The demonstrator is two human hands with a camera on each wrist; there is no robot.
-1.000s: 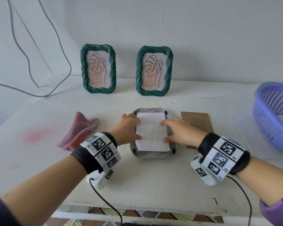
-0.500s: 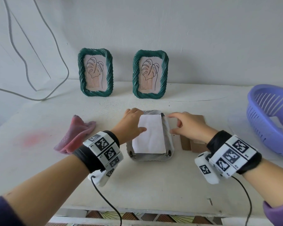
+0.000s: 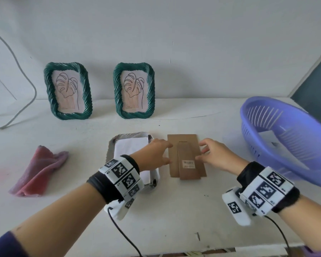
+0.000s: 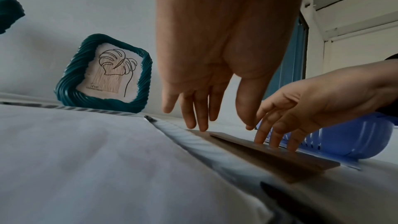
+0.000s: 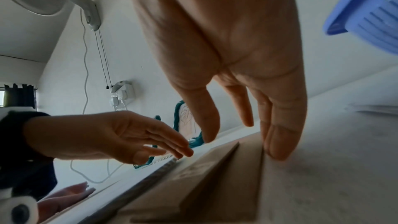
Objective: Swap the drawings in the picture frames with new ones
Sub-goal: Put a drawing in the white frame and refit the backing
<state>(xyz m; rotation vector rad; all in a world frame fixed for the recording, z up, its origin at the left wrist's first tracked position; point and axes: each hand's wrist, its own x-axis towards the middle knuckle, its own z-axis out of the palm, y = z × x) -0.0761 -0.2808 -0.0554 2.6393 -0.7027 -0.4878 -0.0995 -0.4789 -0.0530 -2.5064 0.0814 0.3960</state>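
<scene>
Two green twisted-rim picture frames (image 3: 68,90) (image 3: 134,90) stand against the wall, each holding a leaf drawing. A third, grey frame (image 3: 110,145) lies face down on the table with a white sheet (image 3: 131,145) inside it. To its right lies the brown cardboard backing (image 3: 185,156) with its stand flap. My left hand (image 3: 157,152) touches the backing's left edge with straight fingers (image 4: 200,122). My right hand (image 3: 209,154) touches its right edge, fingers (image 5: 277,142) extended onto the board (image 5: 204,185). Neither hand grips anything.
A crumpled pink cloth (image 3: 39,171) lies at the left. A purple plastic basket (image 3: 285,138) sits tilted at the right, close to my right wrist. A grey cable (image 3: 26,101) hangs down the wall at the left. The table's front edge runs just below my forearms.
Both hands left the white sheet on the face-down frame and moved right to the brown backing. The left hand crossed over the frame; the right hand reached the board first.
</scene>
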